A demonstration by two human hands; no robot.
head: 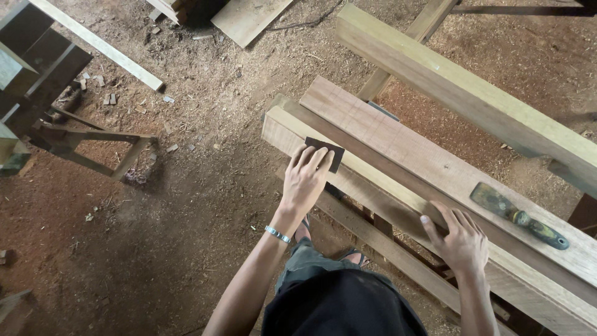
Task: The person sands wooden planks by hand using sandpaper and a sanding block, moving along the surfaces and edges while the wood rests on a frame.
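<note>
Pressing dark sandpaper (326, 152) flat at 10 o'clock, left hand (305, 180) fingers spread (thin, limp sheet; likely best pinched by edges); right hand (461, 239) lies open, steadying stiff, heavy plank (398, 149).

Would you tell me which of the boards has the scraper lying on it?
The wide reddish board, right of both hands; the scraper rests on its flat top.
</note>
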